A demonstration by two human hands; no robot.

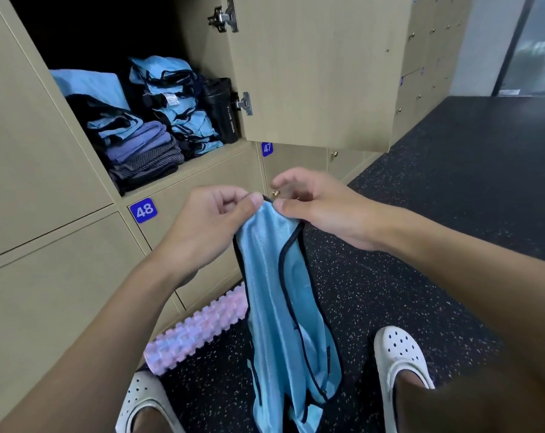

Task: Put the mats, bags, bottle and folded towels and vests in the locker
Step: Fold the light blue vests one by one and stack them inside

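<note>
Two pinches on vest (265, 260) top edge: left hand (208, 226), right hand (324, 210) fingers (285, 206) curled; vest hangs free

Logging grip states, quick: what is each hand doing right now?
Left hand: pinches the top of the blue vest.
Right hand: pinches the same vest's top edge.

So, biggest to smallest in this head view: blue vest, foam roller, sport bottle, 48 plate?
1. blue vest
2. pink foam roller
3. black sport bottle, farther back, so unsure
4. 48 number plate

Even indoor light; locker (86, 42) interior dark; wide-angle edge distortion.
</note>
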